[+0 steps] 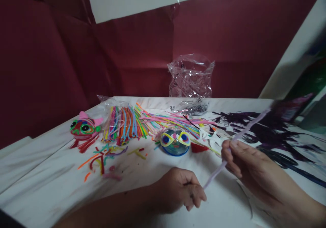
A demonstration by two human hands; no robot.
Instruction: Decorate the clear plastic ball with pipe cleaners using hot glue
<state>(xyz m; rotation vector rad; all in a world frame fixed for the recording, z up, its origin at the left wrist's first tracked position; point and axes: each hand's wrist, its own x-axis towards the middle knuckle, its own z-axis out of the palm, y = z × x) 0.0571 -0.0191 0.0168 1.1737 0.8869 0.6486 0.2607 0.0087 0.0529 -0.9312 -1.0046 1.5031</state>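
Observation:
A pale lavender pipe cleaner (pixel 251 123) slants upward to the right between my two hands. My right hand (pixel 251 163) pinches it around its middle, and the free end points up past the fingers. Lower down, my left hand (pixel 184 189) is closed on the bottom end, with the fingers curled in. Just behind the hands sits a round clear piece (pixel 175 148) with a blue rim, bearing yellow-and-white eye shapes with blue and red centres. At the far left lies a colourful mask-like face (pixel 85 129) with a pink top and red strands beneath.
Bundles of coloured pipe cleaners (pixel 124 122) spread across the table (pixel 122 201). Cut pieces (pixel 102 163) are scattered at the left. A clear plastic bag (pixel 191 78) stands at the back. Dark purple strands (pixel 267 129) and a dark coil (pixel 277 158) lie at the right.

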